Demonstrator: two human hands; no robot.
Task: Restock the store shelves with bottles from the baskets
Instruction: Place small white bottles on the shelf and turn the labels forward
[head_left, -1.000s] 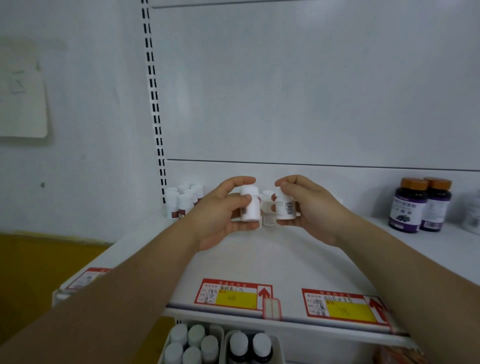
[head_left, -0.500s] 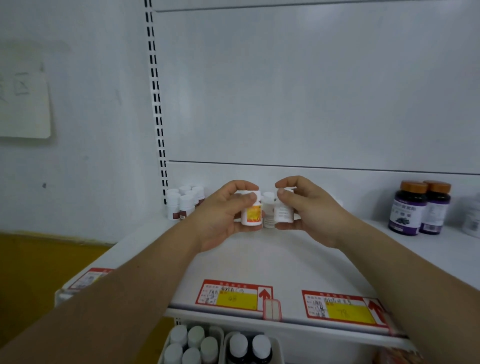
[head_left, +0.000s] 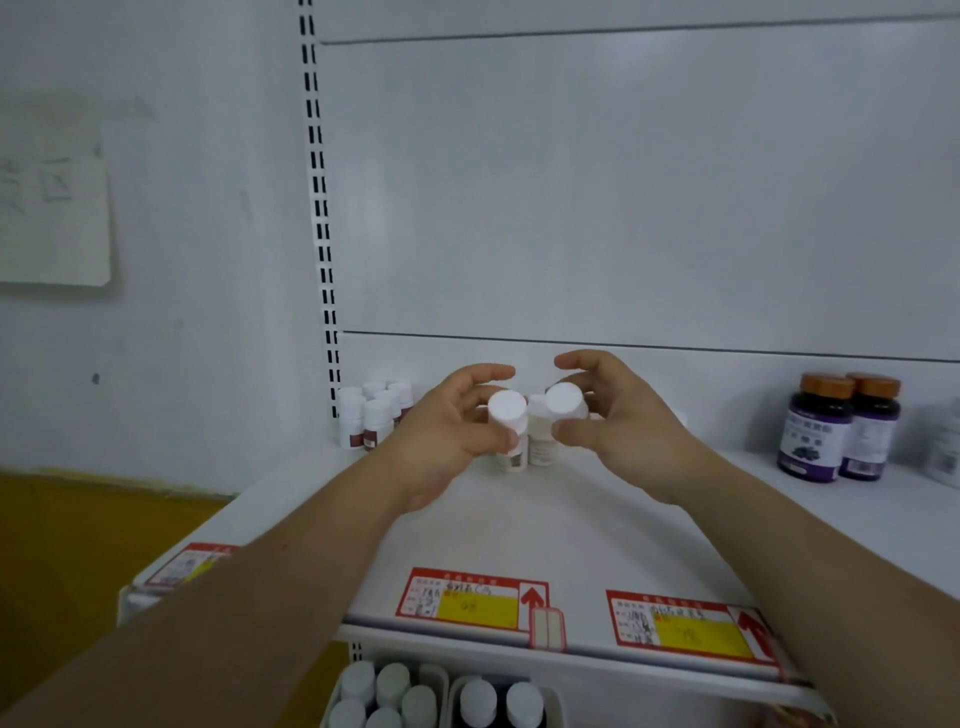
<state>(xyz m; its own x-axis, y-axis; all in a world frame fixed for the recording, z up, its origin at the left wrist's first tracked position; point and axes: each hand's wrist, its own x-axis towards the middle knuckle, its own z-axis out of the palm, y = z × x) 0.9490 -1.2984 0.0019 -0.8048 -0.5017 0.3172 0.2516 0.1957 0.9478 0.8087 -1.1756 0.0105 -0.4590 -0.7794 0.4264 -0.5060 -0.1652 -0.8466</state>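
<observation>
Head view: left hand (head_left: 447, 441) curls round a small white plastic bottle (head_left: 508, 415), thumb pressed to its side, over the white metal shelf (head_left: 519, 519). Right hand (head_left: 618, 426) pinches a second white-capped bottle (head_left: 566, 402), its body hidden behind the fingers. Between them a third white bottle (head_left: 540, 441) stands half-covered. Basket bottles (head_left: 395, 691) are cut off below.

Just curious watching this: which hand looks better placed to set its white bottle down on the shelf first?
Probably the left hand: its bottle is upright, just above the shelf. The right hand's bottle is higher and tilted.
</observation>
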